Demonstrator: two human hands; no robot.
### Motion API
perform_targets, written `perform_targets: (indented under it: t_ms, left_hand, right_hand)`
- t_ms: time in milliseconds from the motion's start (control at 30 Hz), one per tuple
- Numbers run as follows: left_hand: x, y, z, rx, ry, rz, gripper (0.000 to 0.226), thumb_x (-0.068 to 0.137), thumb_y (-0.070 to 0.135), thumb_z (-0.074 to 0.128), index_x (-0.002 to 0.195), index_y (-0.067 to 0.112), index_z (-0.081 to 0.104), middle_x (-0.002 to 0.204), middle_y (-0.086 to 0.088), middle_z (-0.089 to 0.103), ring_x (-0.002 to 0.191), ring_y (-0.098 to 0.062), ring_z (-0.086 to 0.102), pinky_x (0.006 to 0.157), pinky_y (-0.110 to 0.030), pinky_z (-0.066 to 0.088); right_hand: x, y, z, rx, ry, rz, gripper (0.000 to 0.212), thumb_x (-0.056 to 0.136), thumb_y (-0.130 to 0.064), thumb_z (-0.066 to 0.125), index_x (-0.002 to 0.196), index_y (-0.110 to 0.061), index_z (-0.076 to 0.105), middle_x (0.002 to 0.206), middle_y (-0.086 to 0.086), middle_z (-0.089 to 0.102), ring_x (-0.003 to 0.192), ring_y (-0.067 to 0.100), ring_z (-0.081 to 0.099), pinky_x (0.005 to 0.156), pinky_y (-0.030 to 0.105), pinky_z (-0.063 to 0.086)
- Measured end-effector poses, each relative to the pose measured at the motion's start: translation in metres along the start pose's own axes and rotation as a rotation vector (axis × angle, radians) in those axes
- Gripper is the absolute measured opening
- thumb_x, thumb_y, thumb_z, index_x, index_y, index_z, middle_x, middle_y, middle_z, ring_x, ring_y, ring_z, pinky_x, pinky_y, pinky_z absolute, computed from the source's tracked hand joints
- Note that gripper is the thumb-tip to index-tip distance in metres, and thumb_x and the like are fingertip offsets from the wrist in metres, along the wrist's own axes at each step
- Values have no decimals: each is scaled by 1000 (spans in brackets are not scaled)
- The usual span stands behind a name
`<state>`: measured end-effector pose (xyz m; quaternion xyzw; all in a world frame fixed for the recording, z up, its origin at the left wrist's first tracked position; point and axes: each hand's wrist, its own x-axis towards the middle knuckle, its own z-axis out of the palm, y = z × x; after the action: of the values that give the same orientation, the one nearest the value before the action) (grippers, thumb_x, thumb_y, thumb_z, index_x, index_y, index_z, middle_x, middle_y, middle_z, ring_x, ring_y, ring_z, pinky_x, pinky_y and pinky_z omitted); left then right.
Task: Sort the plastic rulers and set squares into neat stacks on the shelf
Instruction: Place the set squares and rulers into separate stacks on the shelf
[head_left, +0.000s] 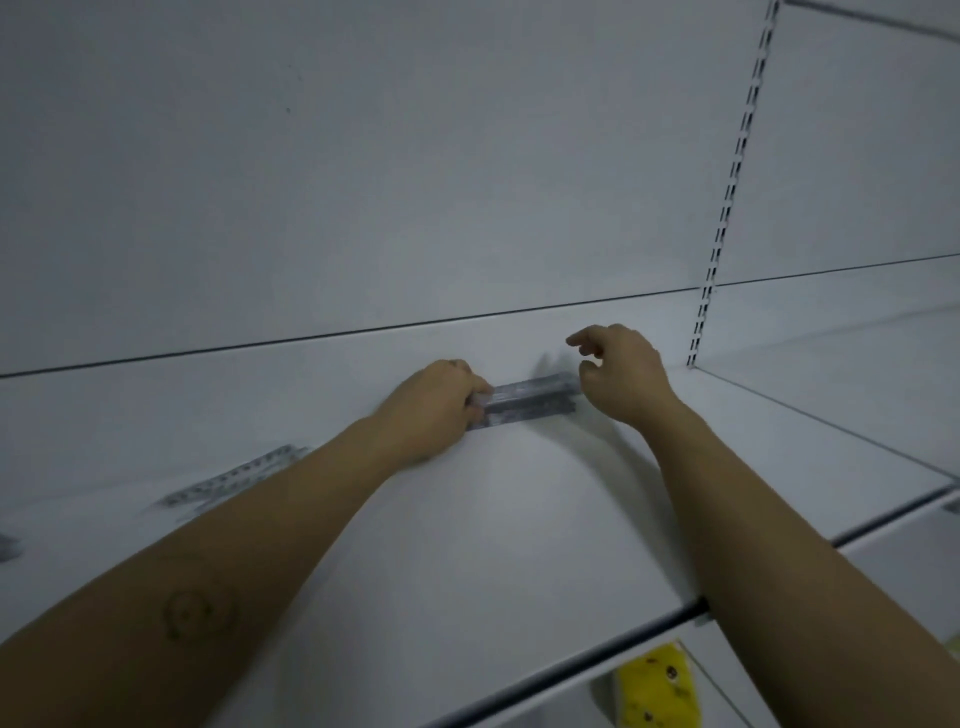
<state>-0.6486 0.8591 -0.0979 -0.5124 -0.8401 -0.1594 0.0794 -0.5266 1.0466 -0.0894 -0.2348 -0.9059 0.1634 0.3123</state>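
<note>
A stack of rulers is being squared up toward the rear of the white shelf, not far from its right-hand rear corner. The left end of the stack is gripped by the left hand, with the fingers curled over it. The right hand is held just above the right end, its fingers loosely bent and nothing grasped.

The step in hand is judged to be the alignment of one pile. Sorting appears only partly done, since loose rulers are seen scattered near the left front edge of the shelf, well apart from the stack. For the next move, the right end would need to be tapped flush, and the loose pieces then gathered onto the pile.

The rulers are thin, flat strips of clear plastic printed with dark graduations, and are likely slippery against one another. The shelf surface is smooth and matt. No set squares can be made out, and finer detail is hidden by blur.
</note>
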Motion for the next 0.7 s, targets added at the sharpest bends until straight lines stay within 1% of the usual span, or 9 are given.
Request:
perform_targets:
  t_ms: [67,100,200,300,367,500,600,700]
  left_hand:
    - [-9,-2,-9,-7,13,10,49,90,32,60,137,23,49,128,-4,53,118,-22,48,100,-31,39]
    - [-15,-3,-15,-10,26,9,54,89,35,62,139,24,46,133,-2,50,121,-20,44,102,-30,37]
    - [-38,-15,-40,46,79,6,56,88,41,61,139,25,45,138,1,48,126,-18,41,105,-32,35]
    - [-70,-34,-69,115,121,-26,57,87,45,61,139,27,45,140,3,47,128,-16,40,106,-30,33]
    - [-94,-48,-87,147,150,-71,59,87,48,60,140,26,43,141,3,46,130,-16,39,106,-31,32]
    - [-153,-81,-122,185,195,-174,65,85,57,56,142,28,39,142,4,44,129,-16,39,106,-34,36]
    - [-203,-112,-145,219,228,-254,68,83,62,53,141,30,39,140,6,46,126,-15,42,104,-35,38]
    - [-256,-144,-165,246,241,-342,70,82,64,53,141,28,39,141,5,45,127,-15,40,105,-34,36]
  right_hand:
    - [-6,-14,-2,-26,-34,-96,42,86,-19,57,128,-25,56,123,-2,58,119,20,48,103,37,34]
    - [-10,-24,-3,-44,-49,-155,44,87,-23,59,131,-26,53,129,-2,55,124,19,45,105,36,29]
    - [-20,-61,-3,-145,-84,-347,54,86,-36,62,137,-29,47,142,-5,46,133,17,36,113,37,20]
    - [-25,-105,0,-242,-145,-473,64,86,-45,61,143,-30,38,150,-5,38,138,16,31,115,37,18]
    - [-27,-137,4,-260,-177,-536,69,86,-49,60,146,-30,33,153,-3,33,140,17,28,115,38,17]
    - [-39,-212,18,-243,-189,-664,76,86,-52,60,149,-28,25,157,-1,27,143,18,24,117,39,15]
    - [-54,-271,34,-199,-201,-744,79,85,-53,60,150,-28,23,157,-1,25,143,19,23,117,39,15]
    - [-74,-327,58,-141,-265,-790,81,84,-53,62,150,-29,22,157,1,24,143,21,23,117,39,16]
